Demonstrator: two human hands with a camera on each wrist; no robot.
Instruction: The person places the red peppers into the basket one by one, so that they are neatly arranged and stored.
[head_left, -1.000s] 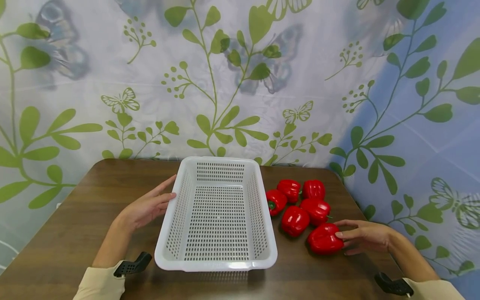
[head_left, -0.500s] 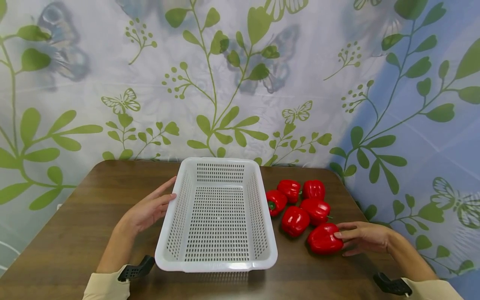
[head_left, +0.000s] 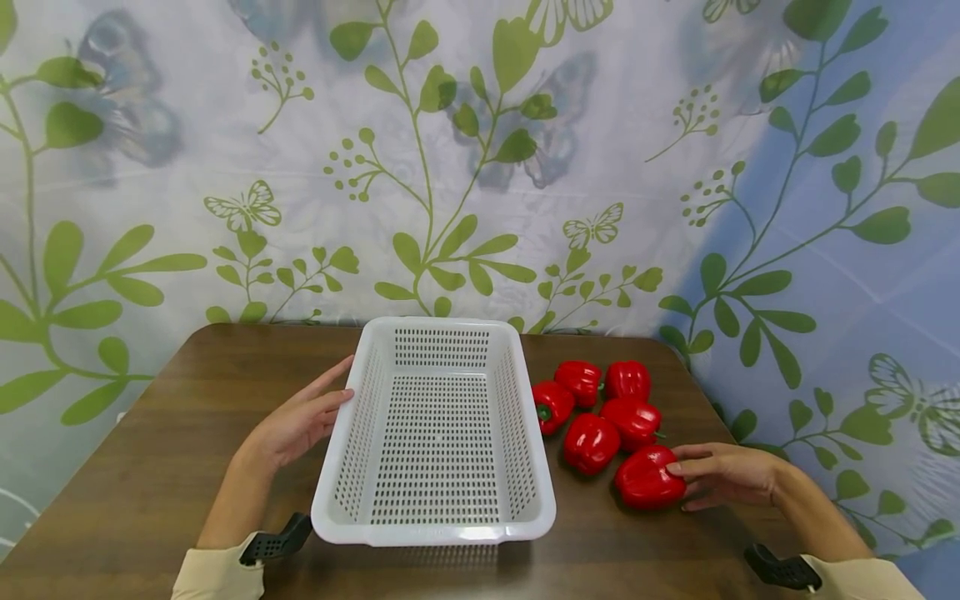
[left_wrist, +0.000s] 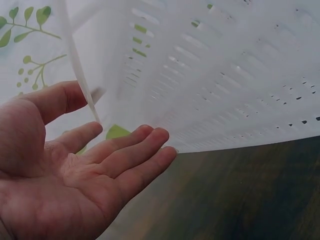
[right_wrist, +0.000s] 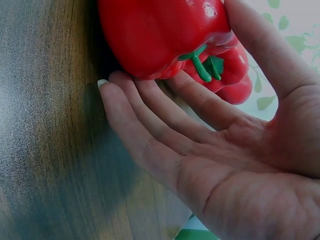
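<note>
A white plastic basket with slotted walls and floor sits mid-table. At its left side is my left hand, fingers fairly straight. In the left wrist view, thumb and fingertips meet the rim, the other fingers lying beside the slotted wall. My right hand touches the nearest red bell pepper at its stem end. The right wrist view shows the thumb on one side of that pepper and long, extended fingers at the other; some fingertips are hidden behind it. The pepper rests on the table.
Several more red bell peppers, including one nearer the basket and one at the back, lie between basket and right hand. The brown table ends at a leaf-and-butterfly curtain. A black device is strapped to each wrist.
My left forearm has shifted slightly right, its hand still at the basket. The right hand and its pepper look almost unchanged; the whole view drifts a little.
</note>
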